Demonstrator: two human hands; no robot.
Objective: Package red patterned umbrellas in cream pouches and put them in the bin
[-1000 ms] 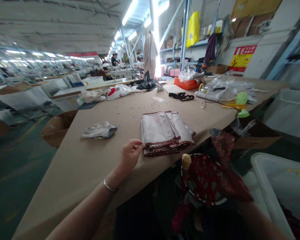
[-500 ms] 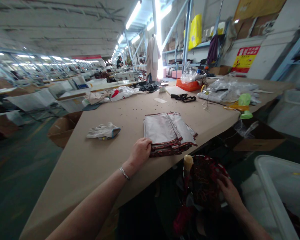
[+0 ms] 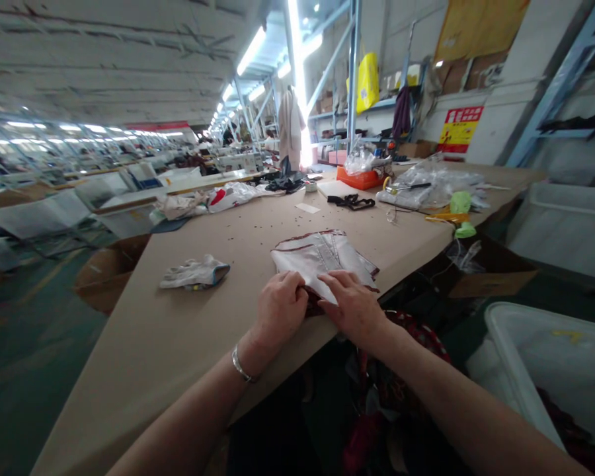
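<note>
A stack of pale folded fabric pieces [image 3: 322, 254] with dark red patterned edges lies near the table's front edge. My left hand [image 3: 281, 305] is closed on the near left corner of the top piece, which bends up a little there. On the near edge of the same stack rests my right hand [image 3: 356, 307], its fingers stretched out and apart over the fabric. Below the table edge, a dark red patterned cloth bundle [image 3: 421, 334] lies by my lap, partly hidden by my right forearm.
A white work glove [image 3: 194, 272] lies left on the brown-covered table [image 3: 188, 344]. Farther back are black straps [image 3: 351, 201], an orange tray [image 3: 361, 178] and clear plastic bags [image 3: 434, 182]. A white bin [image 3: 515, 370] stands right, a cardboard box [image 3: 112, 271] left.
My right hand has come up from the dark red cloth bundle onto the fabric stack. The stack's near left corner is now bent up at my left hand. The view has turned slightly right.
</note>
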